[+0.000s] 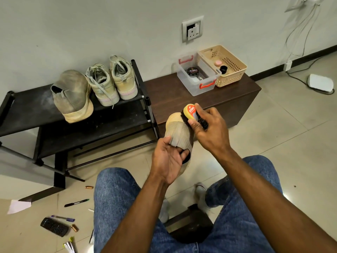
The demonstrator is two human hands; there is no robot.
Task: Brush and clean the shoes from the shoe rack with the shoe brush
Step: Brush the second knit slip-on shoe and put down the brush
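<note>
My left hand (pixel 168 157) grips the shoe (pixel 179 136) at its opening, fingers tucked inside, holding it above my knees with its long axis running away from me, toe toward the wall. The shoe is tan knit with a pale sole, dusty. My right hand (pixel 209 130) is curled round the brush (pixel 193 115), a yellow-backed one with a red label and dark bristles, pressed against the shoe's toe on its right side. Left of the shoe stands the black rack (pixel 76 125), carrying a matching tan shoe (pixel 73 95) and a pair of cream sneakers (pixel 113 79), toes to the wall. Beyond the shoe, on the brown bench (pixel 182 95), a clear box (pixel 197 74) holds a polish tin (pixel 192 71); the beige basket (pixel 223 65) beside it holds two small jars.
</note>
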